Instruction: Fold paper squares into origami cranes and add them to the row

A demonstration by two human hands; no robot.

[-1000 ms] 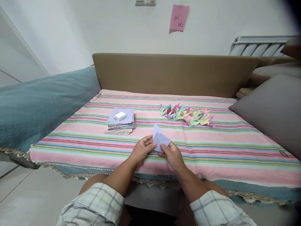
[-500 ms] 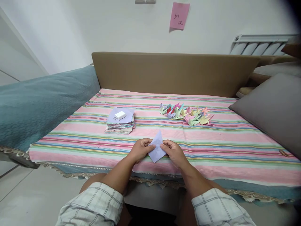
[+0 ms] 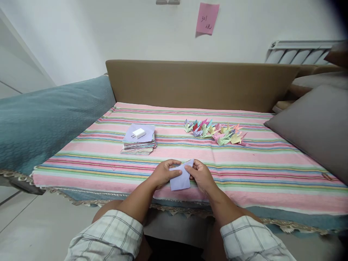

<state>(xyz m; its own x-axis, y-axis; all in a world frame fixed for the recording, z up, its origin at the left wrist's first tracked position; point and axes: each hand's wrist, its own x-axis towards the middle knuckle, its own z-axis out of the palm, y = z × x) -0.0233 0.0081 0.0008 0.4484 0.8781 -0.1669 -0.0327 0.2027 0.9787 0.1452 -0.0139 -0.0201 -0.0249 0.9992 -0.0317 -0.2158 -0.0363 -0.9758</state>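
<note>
Head view: lilac paper (image 3: 180, 182) sits lower center of frame, right hand (image 3: 201, 175) pinching its upper right corner, left hand (image 3: 164, 174) pinching its left side, fingers partly hidden; clean folding likely needs 2 edges matched and held flush before creasing.

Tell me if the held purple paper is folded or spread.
Folded: the purple paper shows a pointed flap at the right hand.

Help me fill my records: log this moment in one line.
left hand: holds purple paper; right hand: holds same paper; charger: on paper stack; paper birds: beyond hands, on striped cloth
</note>
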